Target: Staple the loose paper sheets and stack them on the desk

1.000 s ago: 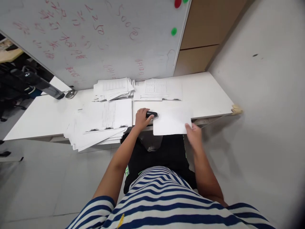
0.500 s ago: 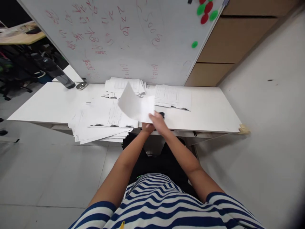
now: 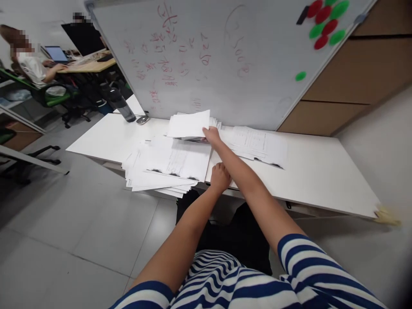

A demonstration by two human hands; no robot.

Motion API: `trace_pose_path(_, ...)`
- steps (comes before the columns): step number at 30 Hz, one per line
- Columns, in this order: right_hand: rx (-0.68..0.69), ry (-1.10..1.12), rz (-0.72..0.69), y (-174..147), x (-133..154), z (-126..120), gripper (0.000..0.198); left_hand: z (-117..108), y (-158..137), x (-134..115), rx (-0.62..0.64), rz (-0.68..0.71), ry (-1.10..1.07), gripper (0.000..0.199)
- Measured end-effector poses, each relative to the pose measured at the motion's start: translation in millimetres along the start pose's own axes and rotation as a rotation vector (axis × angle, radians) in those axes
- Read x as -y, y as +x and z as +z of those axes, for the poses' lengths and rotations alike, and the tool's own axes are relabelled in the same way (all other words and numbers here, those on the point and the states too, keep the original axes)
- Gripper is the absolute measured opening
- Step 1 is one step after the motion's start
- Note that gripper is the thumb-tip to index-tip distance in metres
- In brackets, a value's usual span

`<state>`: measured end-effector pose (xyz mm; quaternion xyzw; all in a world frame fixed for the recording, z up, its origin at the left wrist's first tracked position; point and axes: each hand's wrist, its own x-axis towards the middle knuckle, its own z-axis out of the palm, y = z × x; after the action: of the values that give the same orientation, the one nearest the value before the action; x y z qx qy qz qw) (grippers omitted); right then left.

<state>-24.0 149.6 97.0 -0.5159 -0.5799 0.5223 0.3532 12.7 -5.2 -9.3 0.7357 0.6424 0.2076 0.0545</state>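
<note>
My right hand (image 3: 212, 135) pinches the right edge of a blank white sheet of paper (image 3: 189, 124), over the back paper stack (image 3: 216, 124) near the whiteboard. My left hand (image 3: 220, 175) rests by the front table edge, its fingers curled; whatever is under or inside them is hidden. Just left of it lies a large spread stack of printed papers (image 3: 175, 156), with dark smudges along its front edge and some sheets sticking out past the table edge. To the right of my right forearm, more printed papers (image 3: 257, 143) lie on the table.
The white table (image 3: 317, 171) stands against a whiteboard (image 3: 257, 98) with red writing and magnets. A dark bottle (image 3: 122, 103) and a computer mouse (image 3: 142, 119) are at the back left. Cardboard boxes (image 3: 350, 77) stand behind. A seated person (image 3: 34, 68) works at another desk.
My right hand has carried the paper forward and left, from near my left hand to the back stack. My left hand stays at the table edge. The view has swung left.
</note>
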Motion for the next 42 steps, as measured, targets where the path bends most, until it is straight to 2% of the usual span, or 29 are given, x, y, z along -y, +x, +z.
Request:
trace_pose_path(3, -0.012, -0.038, 0.051, 34, -1, -2, 0.06, -2, -1, 0, -0.025, 0.028, 0.07, 0.035)
trace_pose_path(5, -0.074, -0.172, -0.012, 43, -11, -12, 0.067, -3, -2, 0, -0.039, 0.028, 0.079, 0.035)
trace_pose_path(7, -0.187, -0.392, -0.183, 43, -29, -35, 0.07, -4, -3, 0, -0.051, 0.027, 0.072, 0.039)
trace_pose_path(9, -0.292, -0.599, -0.35, 36, -52, -73, 0.069, -4, -3, 0, -0.064, 0.03, 0.055, 0.044)
trace_pose_path(10, -0.323, -0.68, -0.383, 32, -65, -95, 0.069, -3, -3, 0, -0.068, 0.034, 0.043, 0.047)
trace_pose_path(12, -0.327, -0.818, -0.337, 20, -88, -143, 0.071, -3, -2, 1, -0.073, 0.036, 0.022, 0.049)
trace_pose_path(15, -0.229, -0.943, -0.174, 0, -118, -203, 0.088, -2, -1, 1, -0.075, 0.03, 0.005, 0.048)
trace_pose_path(18, -0.149, -0.969, -0.089, -16, -141, -232, 0.098, -3, -1, 0, -0.086, 0.021, -0.005, 0.047)
trace_pose_path(21, -0.179, -0.956, -0.09, -26, -160, -232, 0.086, -3, -1, 0, -0.096, 0.018, -0.007, 0.047)
trace_pose_path(25, -0.369, -0.947, -0.244, -32, -175, -218, 0.05, -4, -1, 0, -0.11, 0.019, -0.002, 0.048)
trace_pose_path(27, -0.41, -0.946, -0.29, -33, -177, -215, 0.04, -4, -2, 0, -0.118, 0.017, 0.002, 0.048)
trace_pose_path(36, -0.446, -0.987, -0.29, -38, -168, -218, 0.04, -7, -4, -2, -0.143, 0.011, 0.023, 0.045)
trace_pose_path(42, -0.492, -0.948, -0.395, -37, -177, -219, 0.027, -7, -4, -2, -0.158, 0.01, 0.029, 0.044)
